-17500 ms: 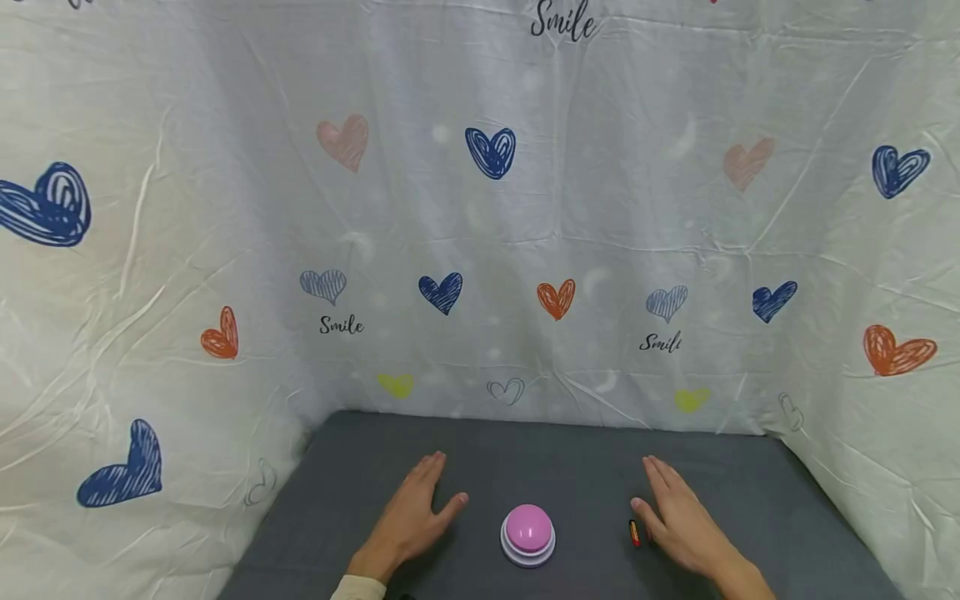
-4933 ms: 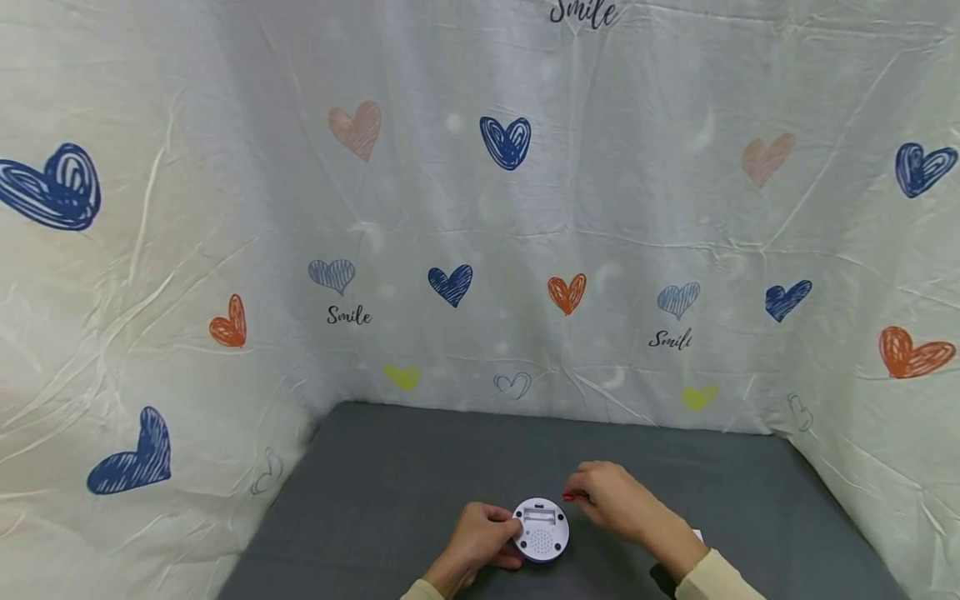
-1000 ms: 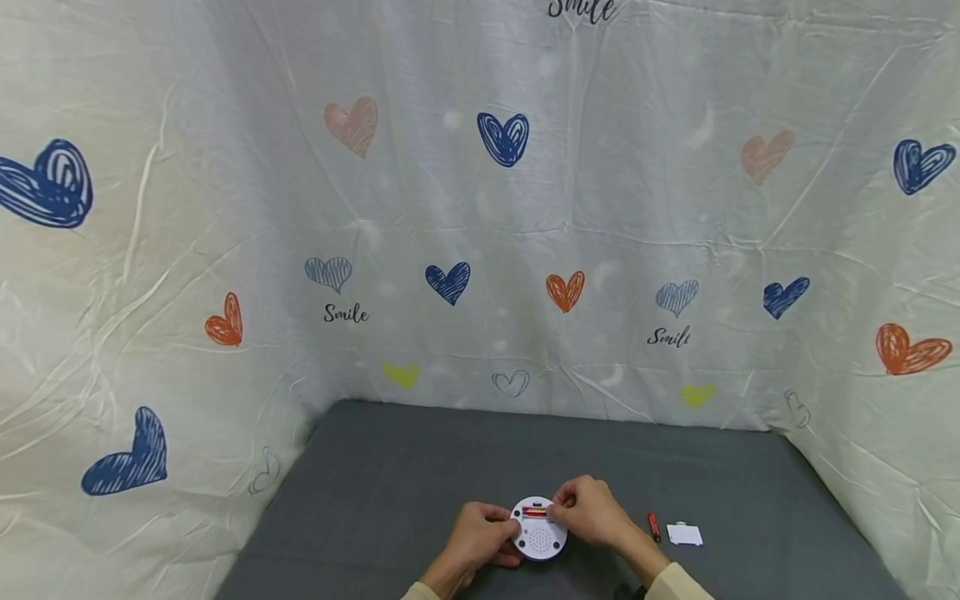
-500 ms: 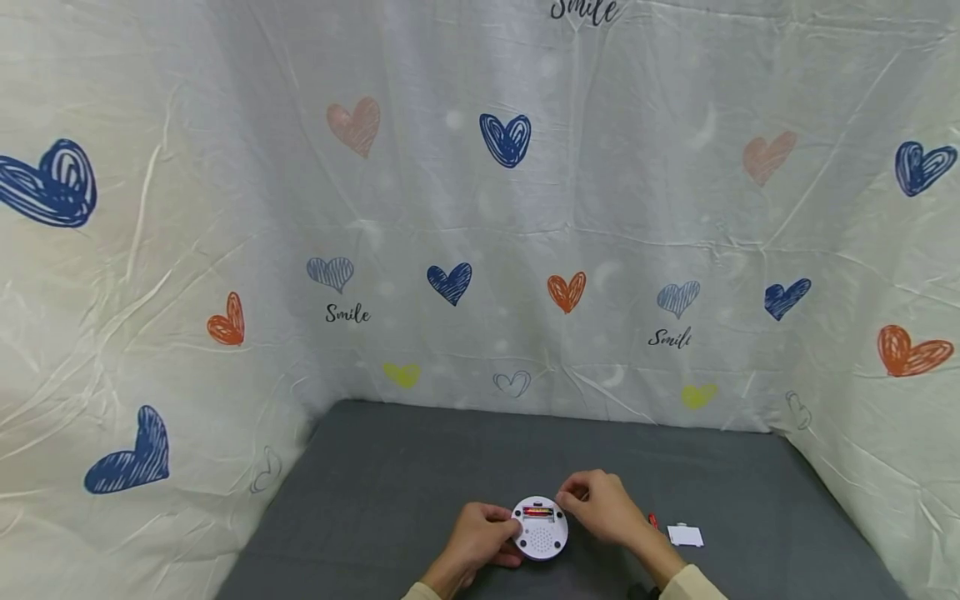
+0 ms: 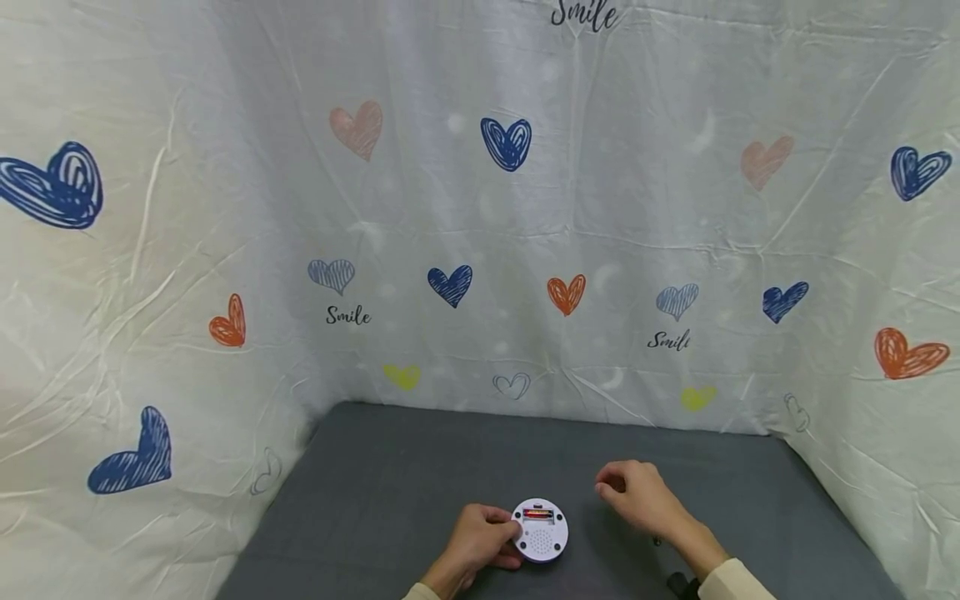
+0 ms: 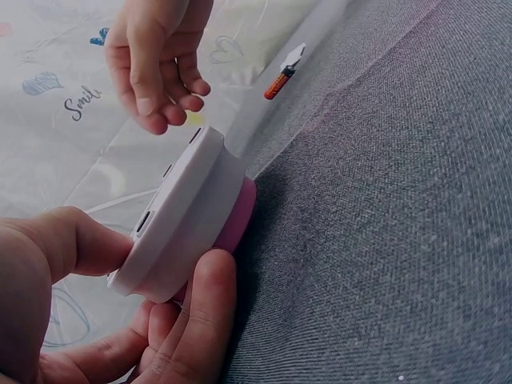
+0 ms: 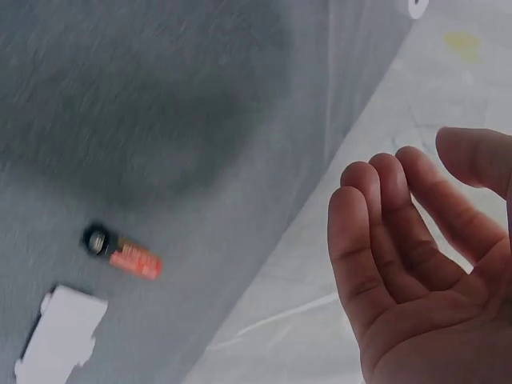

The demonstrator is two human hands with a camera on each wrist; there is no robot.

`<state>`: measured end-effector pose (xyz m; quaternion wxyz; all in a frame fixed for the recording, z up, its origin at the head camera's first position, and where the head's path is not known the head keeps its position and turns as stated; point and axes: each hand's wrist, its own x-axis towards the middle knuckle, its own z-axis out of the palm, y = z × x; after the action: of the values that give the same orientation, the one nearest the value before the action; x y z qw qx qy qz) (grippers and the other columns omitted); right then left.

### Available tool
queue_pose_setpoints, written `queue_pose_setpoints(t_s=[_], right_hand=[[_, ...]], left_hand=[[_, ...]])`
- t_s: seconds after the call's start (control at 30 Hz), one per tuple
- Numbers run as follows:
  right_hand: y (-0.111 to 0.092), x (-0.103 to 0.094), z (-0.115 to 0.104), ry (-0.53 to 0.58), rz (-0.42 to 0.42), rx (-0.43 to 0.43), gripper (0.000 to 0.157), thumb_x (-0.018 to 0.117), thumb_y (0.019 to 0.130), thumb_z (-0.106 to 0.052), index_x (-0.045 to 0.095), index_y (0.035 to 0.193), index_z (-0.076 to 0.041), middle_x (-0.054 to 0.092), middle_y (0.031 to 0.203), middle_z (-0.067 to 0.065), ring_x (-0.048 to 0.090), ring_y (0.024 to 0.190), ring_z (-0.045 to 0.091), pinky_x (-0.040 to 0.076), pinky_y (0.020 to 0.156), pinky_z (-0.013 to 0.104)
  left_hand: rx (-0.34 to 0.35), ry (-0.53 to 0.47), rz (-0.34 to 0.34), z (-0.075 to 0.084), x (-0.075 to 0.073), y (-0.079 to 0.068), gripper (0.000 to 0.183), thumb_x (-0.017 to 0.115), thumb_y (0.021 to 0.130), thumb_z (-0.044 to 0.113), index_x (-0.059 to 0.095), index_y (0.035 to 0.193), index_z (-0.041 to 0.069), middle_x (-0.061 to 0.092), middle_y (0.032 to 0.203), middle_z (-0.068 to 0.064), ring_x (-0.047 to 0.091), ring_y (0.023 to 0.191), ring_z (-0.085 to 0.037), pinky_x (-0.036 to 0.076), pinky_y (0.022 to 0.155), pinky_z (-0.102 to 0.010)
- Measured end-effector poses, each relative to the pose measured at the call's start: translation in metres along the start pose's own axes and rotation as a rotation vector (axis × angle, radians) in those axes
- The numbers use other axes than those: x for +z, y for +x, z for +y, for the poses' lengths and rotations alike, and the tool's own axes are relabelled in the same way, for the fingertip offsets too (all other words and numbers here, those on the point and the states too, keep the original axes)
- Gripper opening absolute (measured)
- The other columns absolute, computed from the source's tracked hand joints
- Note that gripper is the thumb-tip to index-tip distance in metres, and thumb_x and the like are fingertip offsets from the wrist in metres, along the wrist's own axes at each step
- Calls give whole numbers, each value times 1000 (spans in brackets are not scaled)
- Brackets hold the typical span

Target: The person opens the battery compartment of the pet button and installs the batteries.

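Between thumb and fingers my left hand (image 5: 476,542) grips a round white push-button device (image 5: 541,546), turned bottom up. Its pink dome (image 6: 238,216) faces the table in the left wrist view. One red battery (image 5: 537,514) lies in the device's battery compartment, toward the far side of the slot. My right hand (image 5: 639,495) hovers to the right of the device, fingers loosely bent and holding nothing. Below it on the table lies a loose red-and-black battery (image 7: 124,254), mostly hidden by the right arm in the head view.
A small white battery cover (image 7: 64,332) lies close to the loose battery; the right forearm hides it in the head view. Dark grey cloth covers the table (image 5: 450,450). A white curtain (image 5: 420,200) printed with hearts hangs behind and at both sides.
Within the last second my right hand has let go of the battery in the compartment and drawn away to the right. Much earlier, the device stood dome up. The left hand keeps its grip.
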<state>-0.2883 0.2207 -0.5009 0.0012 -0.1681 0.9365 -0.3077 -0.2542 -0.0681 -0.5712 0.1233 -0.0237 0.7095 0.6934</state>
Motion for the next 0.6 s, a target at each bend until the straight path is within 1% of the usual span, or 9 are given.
queue_pose_setpoints(t_s=[0.17,0.37,0.47,0.6], right_hand=[[-2,-10,10,-37,-37,-52,10,76,100,-16,82,106,-10,77,94,-7,67,81,4,59,67,26],[-7,-23,26,-91,-97,-153,9,77,99,-13,81,106,-9,75,94,-7,65,79,1,59,66,25],[-11,-30,33,-116,-131,-178,10,77,98,-9,81,107,-7,77,97,-3,69,82,6,62,68,26],[-15,-37,41,-198,-179,-191,12,78,95,-4,81,106,-8,77,99,1,72,86,14,64,70,31]], left_hand=[[-7,9,6,0,0,0,29,66,87,-1,70,112,-14,76,90,-13,77,66,-20,70,58,-32],[-10,11,9,1,0,0,31,65,87,-1,69,114,-15,76,91,-14,77,66,-20,70,58,-32],[-13,12,10,1,0,-1,31,66,88,-1,69,115,-15,76,92,-14,77,66,-20,70,59,-32],[-17,15,11,2,0,0,31,66,88,-1,69,116,-15,76,92,-14,77,67,-20,70,60,-33]])
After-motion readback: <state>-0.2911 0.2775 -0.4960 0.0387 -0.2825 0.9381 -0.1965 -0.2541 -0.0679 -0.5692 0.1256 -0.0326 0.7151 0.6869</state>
